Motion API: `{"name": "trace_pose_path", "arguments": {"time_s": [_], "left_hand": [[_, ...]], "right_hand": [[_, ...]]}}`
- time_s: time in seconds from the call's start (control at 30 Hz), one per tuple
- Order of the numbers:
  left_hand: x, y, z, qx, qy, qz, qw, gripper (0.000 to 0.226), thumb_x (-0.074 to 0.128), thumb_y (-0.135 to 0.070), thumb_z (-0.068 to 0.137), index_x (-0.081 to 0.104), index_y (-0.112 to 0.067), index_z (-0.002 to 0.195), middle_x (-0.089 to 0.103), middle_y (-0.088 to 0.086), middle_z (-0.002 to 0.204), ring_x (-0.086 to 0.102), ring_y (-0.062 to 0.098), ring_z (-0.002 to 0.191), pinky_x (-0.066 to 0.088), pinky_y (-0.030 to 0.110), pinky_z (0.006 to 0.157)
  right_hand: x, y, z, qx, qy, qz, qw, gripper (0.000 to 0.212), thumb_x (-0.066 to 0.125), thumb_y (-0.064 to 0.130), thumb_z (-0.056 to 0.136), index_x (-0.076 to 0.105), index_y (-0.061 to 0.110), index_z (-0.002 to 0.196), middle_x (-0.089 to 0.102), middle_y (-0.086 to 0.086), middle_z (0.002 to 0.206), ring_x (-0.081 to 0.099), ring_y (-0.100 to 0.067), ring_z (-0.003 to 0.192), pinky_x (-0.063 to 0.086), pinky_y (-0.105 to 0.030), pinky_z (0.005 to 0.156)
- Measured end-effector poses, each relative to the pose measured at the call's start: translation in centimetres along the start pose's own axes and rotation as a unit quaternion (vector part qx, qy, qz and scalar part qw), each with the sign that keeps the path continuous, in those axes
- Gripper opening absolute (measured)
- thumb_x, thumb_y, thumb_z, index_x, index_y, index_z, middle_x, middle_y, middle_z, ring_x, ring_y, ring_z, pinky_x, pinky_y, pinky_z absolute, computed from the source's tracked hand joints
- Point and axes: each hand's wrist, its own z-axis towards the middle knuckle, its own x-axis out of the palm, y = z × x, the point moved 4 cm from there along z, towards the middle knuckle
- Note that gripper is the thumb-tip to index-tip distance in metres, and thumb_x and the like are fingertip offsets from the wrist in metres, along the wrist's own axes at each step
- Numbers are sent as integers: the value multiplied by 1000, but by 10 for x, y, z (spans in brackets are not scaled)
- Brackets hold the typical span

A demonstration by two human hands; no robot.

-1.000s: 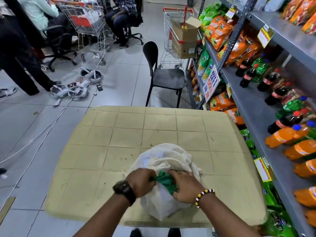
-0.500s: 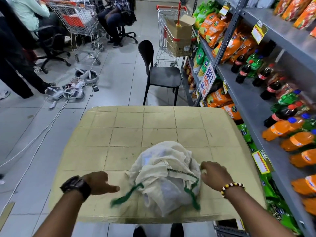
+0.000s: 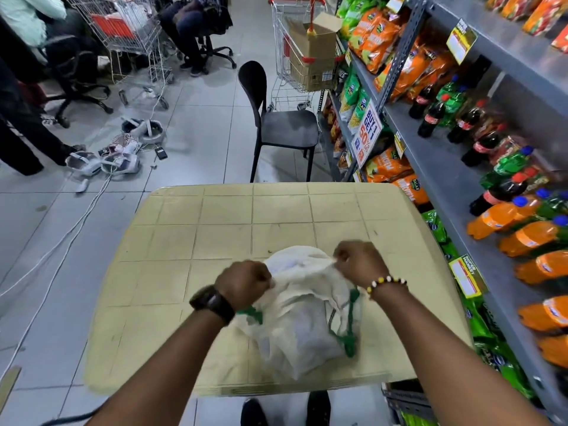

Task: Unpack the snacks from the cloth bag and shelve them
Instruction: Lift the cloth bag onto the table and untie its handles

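Grip returns to the cloth bag (image 3: pixel 302 330): left hand (image 3: pixel 242 282) and right hand (image 3: pixel 359 261) now each pinch its far rim, spreading the mouth, so unpacking can probably start.

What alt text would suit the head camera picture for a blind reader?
The left hand and right hand grip the mouth of a white cloth bag with green handles on a beige table. Shelves of soda bottles and snack packets stand to the right.
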Motion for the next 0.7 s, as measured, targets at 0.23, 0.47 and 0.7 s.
{"name": "trace_pose_path", "arguments": {"time_s": [0.23, 0.47, 0.7], "left_hand": [[-25, 30, 26, -162, -56, -417, 893, 21, 53, -22, 97, 56, -9, 81, 64, 15, 81, 65, 29, 73, 55, 38, 65], [-5, 59, 19, -160, -81, -420, 889, 22, 55, -26, 97, 56, -14, 79, 64, 10, 80, 60, 25, 72, 51, 35, 66], [-4, 109, 3, -193, -134, -472, 850, 19, 58, -24, 97, 63, -6, 96, 66, 14, 90, 60, 27, 78, 49, 32, 66]], "right_hand": [[9, 66, -3, -74, -41, 161, 983, 36, 56, 4, 80, 61, 23, 110, 63, -2, 116, 65, -20, 94, 54, -33, 82], [80, 56, -48, -128, 167, -37, 977, 29, 53, 18, 81, 60, 29, 107, 70, -2, 106, 65, -26, 99, 52, -33, 81], [56, -5, -82, -91, 342, -142, 924, 23, 54, 35, 61, 48, 13, 56, 45, -2, 49, 45, -19, 47, 35, -27, 45]]}}
